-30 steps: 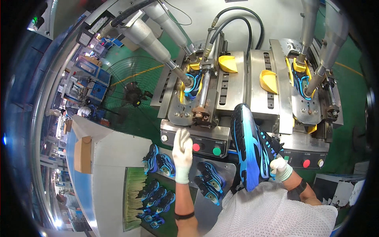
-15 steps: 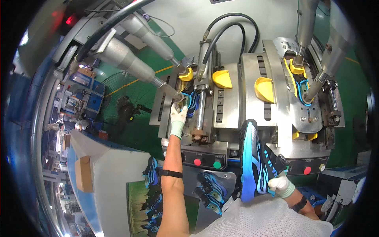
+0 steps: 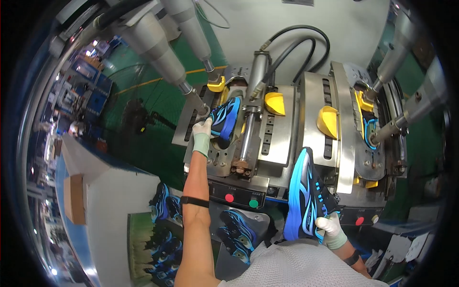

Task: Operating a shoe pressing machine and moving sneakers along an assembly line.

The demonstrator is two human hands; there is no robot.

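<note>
My left hand [image 3: 202, 133], in a pale glove with white fingertips, grips a black and blue sneaker [image 3: 225, 118] at the left station of the pressing machine. That sneaker is tilted, with its blue sole edge turned to the right, between a metal press rod [image 3: 197, 106] and the shiny cylinder [image 3: 246, 134]. In front of my body my right hand [image 3: 331, 229], gloved alike, is closed on the heel end of another sneaker [image 3: 306, 201], held toe up. Its blue-to-purple sole faces left. The fingers behind each sneaker are partly hidden.
At the right station another shoe [image 3: 370, 125] sits under the press rods. Yellow pads [image 3: 328, 121] stand on the metal plates. Red and green buttons [image 3: 254, 204] line the front panel. Several shoes lie on a metal shelf [image 3: 260, 222] and beside my left forearm. Black hoses arch behind.
The left station's sneaker has come up and tilted in my left hand, showing its side and sole edge. My right hand still holds its sneaker. The whole view has shifted.
</note>
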